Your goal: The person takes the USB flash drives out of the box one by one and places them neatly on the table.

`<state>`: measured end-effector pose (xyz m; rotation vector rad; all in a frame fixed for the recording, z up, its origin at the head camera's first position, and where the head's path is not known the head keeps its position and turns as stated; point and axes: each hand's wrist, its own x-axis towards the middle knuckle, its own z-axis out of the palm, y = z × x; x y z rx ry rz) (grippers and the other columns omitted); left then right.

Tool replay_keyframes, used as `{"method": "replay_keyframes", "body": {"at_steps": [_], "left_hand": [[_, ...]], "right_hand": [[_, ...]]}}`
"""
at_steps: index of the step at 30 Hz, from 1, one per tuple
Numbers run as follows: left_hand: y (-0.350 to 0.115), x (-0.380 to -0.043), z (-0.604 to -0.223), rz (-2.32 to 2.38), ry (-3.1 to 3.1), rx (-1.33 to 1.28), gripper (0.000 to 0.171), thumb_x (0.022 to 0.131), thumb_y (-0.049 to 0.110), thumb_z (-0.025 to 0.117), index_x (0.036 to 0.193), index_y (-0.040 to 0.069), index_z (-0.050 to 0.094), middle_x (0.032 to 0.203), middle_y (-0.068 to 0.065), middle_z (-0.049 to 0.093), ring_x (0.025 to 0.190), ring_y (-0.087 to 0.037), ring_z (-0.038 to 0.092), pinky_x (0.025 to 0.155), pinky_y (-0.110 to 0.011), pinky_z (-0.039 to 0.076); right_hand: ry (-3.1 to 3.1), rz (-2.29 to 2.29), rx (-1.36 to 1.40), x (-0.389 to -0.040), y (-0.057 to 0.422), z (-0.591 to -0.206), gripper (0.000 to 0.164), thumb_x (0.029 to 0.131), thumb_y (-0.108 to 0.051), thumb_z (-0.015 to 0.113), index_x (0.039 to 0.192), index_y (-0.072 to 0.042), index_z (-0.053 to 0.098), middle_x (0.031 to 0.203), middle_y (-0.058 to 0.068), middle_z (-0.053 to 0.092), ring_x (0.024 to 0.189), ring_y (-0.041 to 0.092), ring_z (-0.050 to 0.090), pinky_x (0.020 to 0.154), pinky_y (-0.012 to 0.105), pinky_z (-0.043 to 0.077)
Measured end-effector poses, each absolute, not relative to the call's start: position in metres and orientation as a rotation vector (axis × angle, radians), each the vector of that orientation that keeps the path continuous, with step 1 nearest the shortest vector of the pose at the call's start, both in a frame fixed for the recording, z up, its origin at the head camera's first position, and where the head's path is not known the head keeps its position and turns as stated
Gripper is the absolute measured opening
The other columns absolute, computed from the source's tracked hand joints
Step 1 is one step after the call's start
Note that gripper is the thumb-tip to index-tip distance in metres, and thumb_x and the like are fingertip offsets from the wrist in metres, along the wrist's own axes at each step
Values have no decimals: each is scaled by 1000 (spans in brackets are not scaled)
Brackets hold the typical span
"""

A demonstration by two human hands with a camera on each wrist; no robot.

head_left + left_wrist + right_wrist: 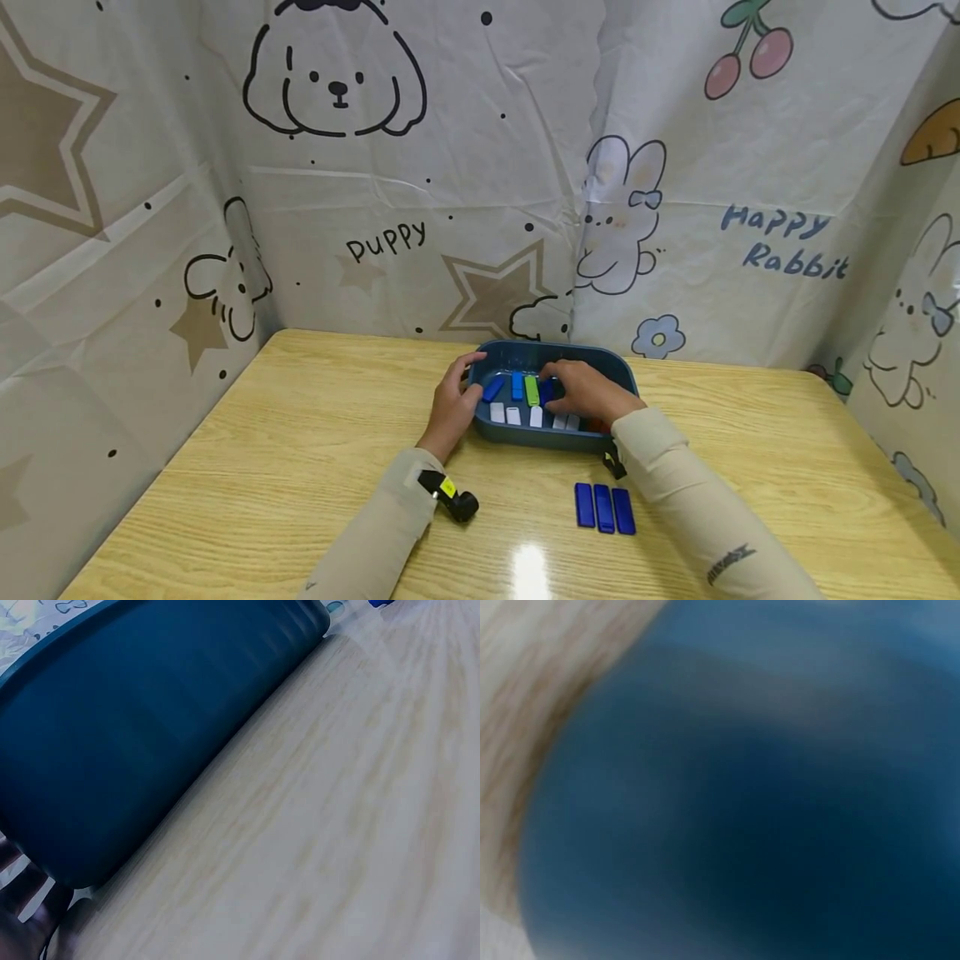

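The bin [525, 437] looks like smooth plastic.

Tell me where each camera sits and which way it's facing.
Head: worn on the head, facing forward and down at the dark blue plastic bin, wooden table and printed curtain; both hands, left and right, and sleeved forearms show.
Left wrist: facing the bin's outer wall, low along the table; left-hand fingers show.
Right wrist: facing a blurred blue surface, probably the bin; no hand distinguishable.
Shared: head and left-wrist views both show bin, table and left hand.
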<state>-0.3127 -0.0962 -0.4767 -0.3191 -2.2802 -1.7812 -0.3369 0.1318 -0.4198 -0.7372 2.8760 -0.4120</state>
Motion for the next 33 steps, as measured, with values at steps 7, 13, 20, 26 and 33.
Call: {"method": "replay_keyframes", "body": {"at_steps": [7, 13, 20, 26, 33], "left_hand": [[-97, -312, -476, -1758, -2285, -319, 49, 86, 4, 48, 133, 16, 53, 144, -3, 46, 126, -30, 46, 102, -48, 40], [-97, -312, -476, -1759, -2290, -319, 49, 86, 4, 48, 133, 17, 53, 144, -3, 46, 127, -29, 45, 102, -48, 40], [-97, -313, -477, -1760, -2291, -314, 50, 86, 4, 48, 133, 18, 53, 144, -2, 46, 126, -30, 45, 102, -48, 40], [-97, -312, -478, -1754, -2285, -319, 49, 87, 3, 48, 133, 17, 53, 144, -3, 46, 127, -30, 45, 102, -49, 39], [-98, -311, -476, -1758, -2290, -322, 49, 87, 4, 48, 134, 18, 52, 145, -3, 45, 128, -29, 44, 103, -48, 38]], "right_hand": [[2864, -418, -719, -336, 130, -419, 39, 84, -22, 74, 119, -11, 63, 123, 12, 60, 111, 26, 56, 94, 44, 46], [2865, -423, -731, -336, 131, -419, 38, 84, -22, 74, 118, -11, 63, 122, 11, 61, 111, 25, 56, 95, 43, 45], [2875, -422, -737, -336, 132, -420, 37, 83, -22, 74, 117, -11, 64, 121, 11, 61, 109, 24, 57, 94, 43, 46], [2874, -433, -721, -335, 131, -419, 36, 83, -22, 74, 117, -12, 65, 121, 11, 61, 107, 23, 57, 93, 43, 47], [2876, -468, -707, -335, 132, -418, 34, 85, -23, 72, 117, -14, 65, 121, 11, 59, 104, 23, 56, 91, 44, 48]]}}
